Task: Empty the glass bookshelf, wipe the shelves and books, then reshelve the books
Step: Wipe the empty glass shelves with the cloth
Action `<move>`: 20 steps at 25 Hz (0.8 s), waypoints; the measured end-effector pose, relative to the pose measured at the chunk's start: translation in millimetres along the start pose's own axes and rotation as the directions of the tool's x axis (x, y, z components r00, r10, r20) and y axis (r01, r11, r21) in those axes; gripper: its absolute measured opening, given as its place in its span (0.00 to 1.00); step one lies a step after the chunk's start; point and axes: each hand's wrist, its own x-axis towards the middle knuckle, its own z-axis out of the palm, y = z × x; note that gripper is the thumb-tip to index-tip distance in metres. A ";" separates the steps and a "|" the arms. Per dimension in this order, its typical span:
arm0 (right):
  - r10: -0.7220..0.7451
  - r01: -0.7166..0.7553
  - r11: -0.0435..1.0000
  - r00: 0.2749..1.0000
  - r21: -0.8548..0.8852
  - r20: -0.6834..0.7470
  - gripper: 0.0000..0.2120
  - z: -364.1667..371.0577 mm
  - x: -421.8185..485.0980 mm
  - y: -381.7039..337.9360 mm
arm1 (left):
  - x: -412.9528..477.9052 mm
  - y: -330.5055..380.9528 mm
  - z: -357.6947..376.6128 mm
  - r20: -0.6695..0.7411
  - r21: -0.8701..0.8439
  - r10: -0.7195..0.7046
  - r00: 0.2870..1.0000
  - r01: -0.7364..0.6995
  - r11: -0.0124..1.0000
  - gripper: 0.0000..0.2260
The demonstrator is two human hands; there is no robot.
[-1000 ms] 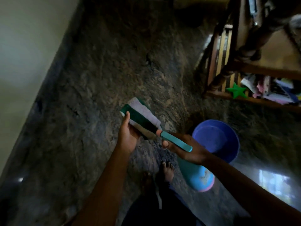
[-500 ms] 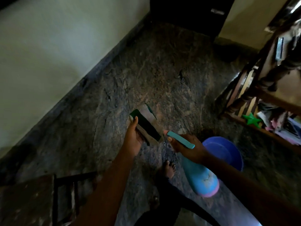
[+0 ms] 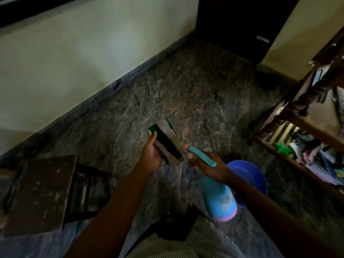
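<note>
My left hand (image 3: 151, 155) grips a folded green and white cloth (image 3: 166, 140) from below, thumb along its left edge. My right hand (image 3: 206, 165) grips a blue spray bottle (image 3: 218, 198) with a teal head and a pink base. Its nozzle points at the cloth from close by. Both are held above the dark stone floor. At the right stands a wooden shelf unit (image 3: 305, 120), its lower shelf crammed with books and papers (image 3: 320, 157) beside a green star toy (image 3: 283, 149).
A blue plastic basin (image 3: 249, 175) sits on the floor just right of my right hand. A dark wooden stool (image 3: 42, 192) stands at the lower left. A cream wall runs along the left, and a dark door (image 3: 240, 25) is at the far end.
The view has lifted and swung left, bringing the stool, wall and door into sight. My hands keep the same hold on cloth and bottle, nozzle still at the cloth.
</note>
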 end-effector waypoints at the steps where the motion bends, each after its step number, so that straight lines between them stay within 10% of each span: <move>1: -0.010 0.010 1.000 1.000 0.008 0.027 0.10 -1.5 -3.4 1.9 | -5.4 -1.9 0.4 -0.008 -0.018 0.009 1.000 -0.009 1.000 0.23; 13: 0.063 -0.087 0.982 0.988 0.169 0.143 0.25 -15.9 -27.8 44.9 | -31.4 -56.5 0.0 -0.241 -0.194 0.054 0.969 -0.102 0.976 0.16; 16: 0.110 -0.150 0.976 0.964 0.157 0.241 0.07 -5.0 -38.3 57.4 | -27.0 -79.2 -13.5 -0.297 -0.200 0.018 0.955 -0.081 0.977 0.22; 20: -0.016 0.008 0.999 0.972 0.038 0.233 0.08 8.1 -47.9 84.2 | 1.1 -125.7 -55.5 -0.413 -0.139 -0.016 0.910 -0.045 0.989 0.28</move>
